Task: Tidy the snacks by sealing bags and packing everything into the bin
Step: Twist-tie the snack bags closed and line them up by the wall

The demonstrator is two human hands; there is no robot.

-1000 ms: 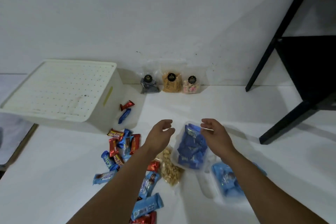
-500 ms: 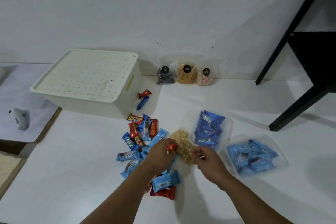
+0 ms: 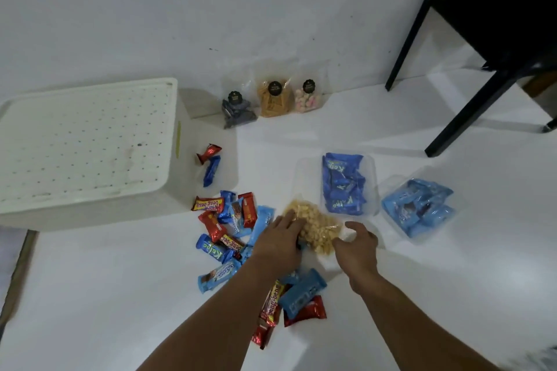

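Currently both hands are on the clear bag of pale yellow snack pieces [image 3: 313, 227], which lies on the white floor [image 3: 437, 295] between the loose bar pile and the two blue packs. Its long axis runs roughly near-to-far, tilted slightly left at the far end; no label readable on it. Left hand [image 3: 278, 239] lies over the bag's left edge with fingers bent down onto it. Right hand [image 3: 357, 247] curls round the bag's near right corner, pinching the plastic.

Left of the bag: loose pile of wrapped bars [image 3: 232, 221], red and blue. Readable print: "beng-beng" on a red/yellow wrapper [image 3: 208, 204], "Kalpa" on a dark blue one [image 3: 213, 248]. More bars [image 3: 297, 295] lie near, between the forearms, another "beng-beng" among them.

Right of the bag: clear pack of dark blue "Kalpa" bars [image 3: 343, 184], long axis near-to-far, just beside the bag. Further right, a clear pack of light blue bars [image 3: 419, 208], print too blurred to read.

White bin [image 3: 87, 141] sits far left, perforated face up; two bars [image 3: 210, 164] lie just beside it. Three small clear pouches [image 3: 271, 98] with black round labels stand at the wall, text unreadable. Black chair legs [image 3: 470, 69] far right.
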